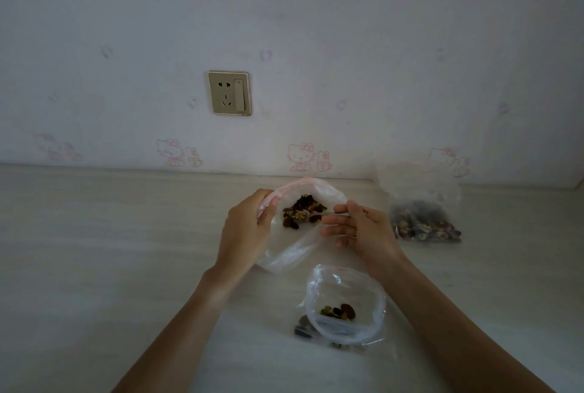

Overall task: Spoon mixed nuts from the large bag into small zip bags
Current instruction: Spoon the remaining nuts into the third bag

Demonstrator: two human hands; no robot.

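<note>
The left hand (243, 228) gripped the near-left rim of the large bag (294, 253), its fingers curled over the edge and holding the mouth open. The bag lay on the pale bench (110, 250), with a small heap of mixed nuts (301, 211) showing inside. The right hand (360, 231) pinched a thin metal spoon (338, 214) between thumb and forefinger, the handle reaching into the bag's mouth toward the nuts; its bowl could not be made out. Nearer the person stood a small zip bag (346, 304), open, with a few nuts at its bottom. A filled zip bag (423, 218) rested well apart to the right, close to the wall. A wall socket (229, 93) sat above the bench.
</note>
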